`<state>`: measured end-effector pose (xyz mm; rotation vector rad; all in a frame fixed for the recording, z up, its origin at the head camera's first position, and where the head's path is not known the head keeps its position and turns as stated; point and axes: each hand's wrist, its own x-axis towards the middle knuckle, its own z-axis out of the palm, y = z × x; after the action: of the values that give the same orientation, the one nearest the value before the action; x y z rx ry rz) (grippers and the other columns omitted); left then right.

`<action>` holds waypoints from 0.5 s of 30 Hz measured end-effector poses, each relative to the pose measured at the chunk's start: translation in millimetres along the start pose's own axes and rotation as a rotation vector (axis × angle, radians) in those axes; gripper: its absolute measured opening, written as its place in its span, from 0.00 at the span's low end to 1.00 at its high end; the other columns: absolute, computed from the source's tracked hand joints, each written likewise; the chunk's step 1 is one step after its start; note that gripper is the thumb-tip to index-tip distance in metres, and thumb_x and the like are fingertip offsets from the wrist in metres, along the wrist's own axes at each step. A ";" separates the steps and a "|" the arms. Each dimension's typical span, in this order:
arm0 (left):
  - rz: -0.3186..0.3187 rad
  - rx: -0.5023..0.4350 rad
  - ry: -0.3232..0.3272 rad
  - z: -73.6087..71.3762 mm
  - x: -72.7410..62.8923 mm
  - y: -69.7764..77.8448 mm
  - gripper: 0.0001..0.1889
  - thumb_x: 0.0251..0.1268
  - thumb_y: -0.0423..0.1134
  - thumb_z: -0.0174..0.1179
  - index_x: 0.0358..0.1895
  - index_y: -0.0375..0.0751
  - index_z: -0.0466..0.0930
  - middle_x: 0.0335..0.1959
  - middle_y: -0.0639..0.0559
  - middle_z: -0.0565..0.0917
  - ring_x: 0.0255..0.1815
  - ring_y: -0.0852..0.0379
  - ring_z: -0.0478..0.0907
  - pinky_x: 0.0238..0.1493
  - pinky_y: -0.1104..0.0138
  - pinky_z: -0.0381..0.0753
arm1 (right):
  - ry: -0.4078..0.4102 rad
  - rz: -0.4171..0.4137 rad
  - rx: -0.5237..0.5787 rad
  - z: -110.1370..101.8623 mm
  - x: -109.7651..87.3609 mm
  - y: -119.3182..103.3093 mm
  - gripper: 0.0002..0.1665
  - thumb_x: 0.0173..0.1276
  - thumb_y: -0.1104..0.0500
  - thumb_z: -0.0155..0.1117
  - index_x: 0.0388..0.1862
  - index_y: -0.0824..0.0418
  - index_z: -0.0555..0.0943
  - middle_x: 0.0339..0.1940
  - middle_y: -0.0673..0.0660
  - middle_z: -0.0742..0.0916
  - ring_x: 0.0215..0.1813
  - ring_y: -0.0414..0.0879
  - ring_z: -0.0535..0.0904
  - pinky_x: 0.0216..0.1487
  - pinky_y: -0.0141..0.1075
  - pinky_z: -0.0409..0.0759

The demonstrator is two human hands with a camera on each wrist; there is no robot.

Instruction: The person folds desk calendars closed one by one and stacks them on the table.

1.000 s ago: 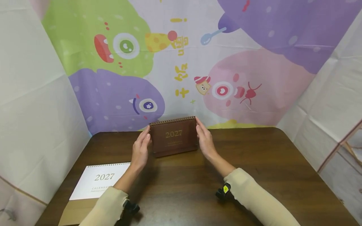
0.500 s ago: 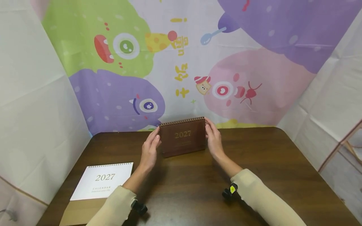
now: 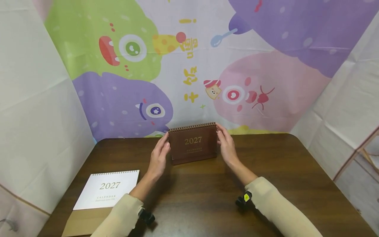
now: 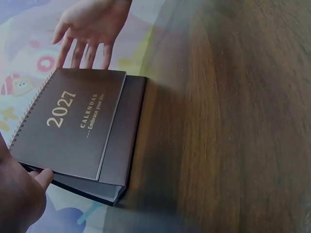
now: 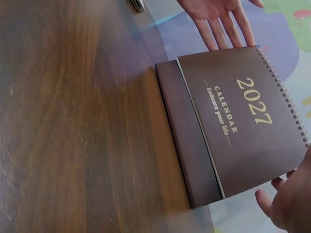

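A dark brown spiral-bound desk calendar (image 3: 193, 144) with gold "2027" lettering stands upright on its easel base near the table's back edge. Its coil binding runs along the top. My left hand (image 3: 158, 157) is at its left side; in the right wrist view this left hand (image 5: 218, 19) shows straight, spread fingers reaching the side edge. On the opposite side is my right hand (image 3: 227, 146). Seen from the left wrist, that right hand (image 4: 95, 26) has its fingers extended with the tips at the calendar's edge. Neither hand curls around the calendar.
A white 2027 desk calendar (image 3: 103, 189) on a tan base lies at the table's left, partly covered by the left sleeve. The brown wooden table (image 3: 266, 171) meets a cartoon-printed backdrop (image 3: 189, 65) behind. Pale cloth walls (image 3: 32, 82) flank both sides.
Both hands and the brown calendar have shifted right together, mostly in the first half second and only slightly since. The white calendar stays in its place.
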<state>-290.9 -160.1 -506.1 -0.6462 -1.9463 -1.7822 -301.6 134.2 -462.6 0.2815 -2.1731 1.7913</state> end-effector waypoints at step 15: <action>-0.157 0.097 -0.078 1.3 -2.1 44.2 0.30 0.92 0.32 0.46 0.89 0.29 0.58 0.92 0.30 0.61 0.91 0.28 0.62 0.78 0.81 0.72 | -0.129 -0.030 0.049 -18.1 3.6 13.1 0.33 0.97 0.55 0.38 0.93 0.65 0.58 0.92 0.70 0.67 0.92 0.71 0.63 0.83 0.76 0.70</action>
<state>-262.8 -155.8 -472.1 -0.5520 -2.1752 -1.7631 -307.4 154.7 -470.3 0.4505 -2.1999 1.8595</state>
